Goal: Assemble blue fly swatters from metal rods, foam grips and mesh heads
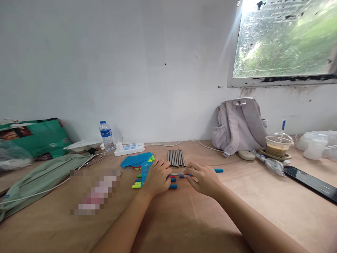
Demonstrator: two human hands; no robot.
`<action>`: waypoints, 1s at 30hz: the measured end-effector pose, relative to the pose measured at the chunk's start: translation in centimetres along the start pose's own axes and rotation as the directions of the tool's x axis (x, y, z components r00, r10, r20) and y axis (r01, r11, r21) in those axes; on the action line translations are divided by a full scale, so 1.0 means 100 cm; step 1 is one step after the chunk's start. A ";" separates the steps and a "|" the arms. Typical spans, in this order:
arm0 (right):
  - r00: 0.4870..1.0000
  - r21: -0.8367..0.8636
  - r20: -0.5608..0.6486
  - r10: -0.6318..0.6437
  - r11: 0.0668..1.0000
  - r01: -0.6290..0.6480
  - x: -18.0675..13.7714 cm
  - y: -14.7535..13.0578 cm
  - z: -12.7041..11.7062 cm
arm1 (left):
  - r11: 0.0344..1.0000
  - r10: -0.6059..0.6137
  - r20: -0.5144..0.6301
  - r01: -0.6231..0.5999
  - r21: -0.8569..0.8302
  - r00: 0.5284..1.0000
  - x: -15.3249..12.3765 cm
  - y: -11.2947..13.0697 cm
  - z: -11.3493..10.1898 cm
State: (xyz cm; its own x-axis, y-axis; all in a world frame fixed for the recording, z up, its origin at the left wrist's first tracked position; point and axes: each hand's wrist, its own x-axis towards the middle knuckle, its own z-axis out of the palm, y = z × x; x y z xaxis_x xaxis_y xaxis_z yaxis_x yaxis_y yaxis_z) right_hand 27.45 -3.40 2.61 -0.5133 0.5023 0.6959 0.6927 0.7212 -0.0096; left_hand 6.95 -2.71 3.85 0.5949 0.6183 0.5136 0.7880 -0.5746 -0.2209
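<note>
A blue fly swatter (pixel 145 173) with a perforated head lies crosswise between my hands, its thin silver rod bare in the middle and its blue handle end sticking out to the right. My left hand (pixel 157 178) is closed around it near the head, hiding part of it. On the rod, beside the blue handle, the fingers of my right hand (pixel 203 178) are pinched. Several coloured handles (pixel 136 186), yellow, green and blue, lie under and beside my left hand. Just behind it is a pile of flat blue pieces (pixel 135 160) with yellow and red bits below.
Several grey metal tubes (pixel 176 158) lie in a row behind my hands. A power strip (pixel 129 149) and water bottle (pixel 106 136) stand back left. To the right are a backpack (pixel 239 126), a drink cup (pixel 277 146) and a black phone (pixel 312 184). A green cloth bag (pixel 39 175) lies left.
</note>
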 end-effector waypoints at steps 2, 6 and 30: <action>1.000 0.001 0.019 0.000 1.000 0.000 0.000 -0.003 0.000 | 1.000 -0.001 -0.001 0.001 0.007 1.000 0.000 0.002 0.001; 0.999 0.024 0.041 -0.004 1.000 0.003 0.000 -0.006 0.001 | 1.000 0.010 -0.008 -0.010 -0.002 1.000 0.000 0.004 0.001; 0.880 0.004 -0.016 0.474 0.881 -0.474 -0.007 0.071 0.011 | 0.993 0.051 -0.253 -0.077 -0.093 0.966 -0.011 -0.016 0.003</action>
State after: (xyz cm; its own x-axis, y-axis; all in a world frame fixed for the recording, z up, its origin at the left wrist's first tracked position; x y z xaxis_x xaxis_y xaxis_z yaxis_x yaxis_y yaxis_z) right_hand 32.14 1.94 1.28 -0.1154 0.7763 0.6197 0.8513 0.3988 -0.3410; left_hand 5.09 -2.28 3.41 0.5748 0.4320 0.6950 0.7218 -0.6677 -0.1820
